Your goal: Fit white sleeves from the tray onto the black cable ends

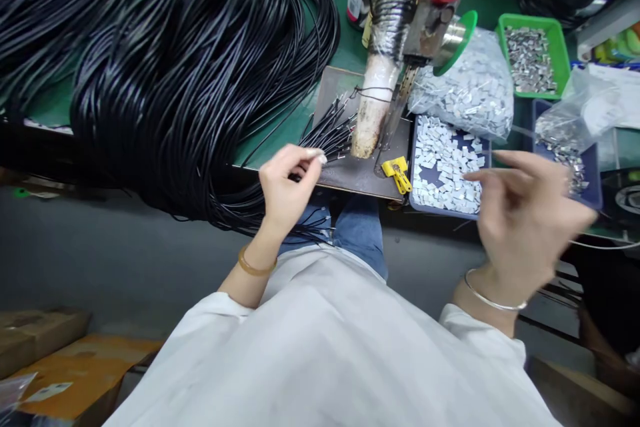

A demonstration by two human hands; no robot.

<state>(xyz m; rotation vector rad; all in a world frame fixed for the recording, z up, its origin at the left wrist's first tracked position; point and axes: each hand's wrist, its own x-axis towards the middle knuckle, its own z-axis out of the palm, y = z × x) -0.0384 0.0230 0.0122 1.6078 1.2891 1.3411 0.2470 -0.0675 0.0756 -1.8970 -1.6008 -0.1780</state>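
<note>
My left hand [290, 183] is closed in a pinch at the front edge of the bench, thumb and forefinger together. Something whitish shows at its fingertips; what it holds, I cannot make out. Just beyond it lies a bunch of thin black cables [327, 130] with bared ends, on a dark board [363, 177]. Blurred by motion, my right hand [525, 213] hovers at the right side of a blue tray [447, 211] with many small white flat pieces [450, 180]. Whether its fingers hold a piece is unclear.
Thick coils of black cable [200, 80] cover the left bench. A taped hose [375, 93] hangs over the board beside a metal fixture with a spool [455, 43]. A yellow clip [397, 173], bag of pieces [465, 90], green bin [563, 57] and second blue bin [593, 180] stand around.
</note>
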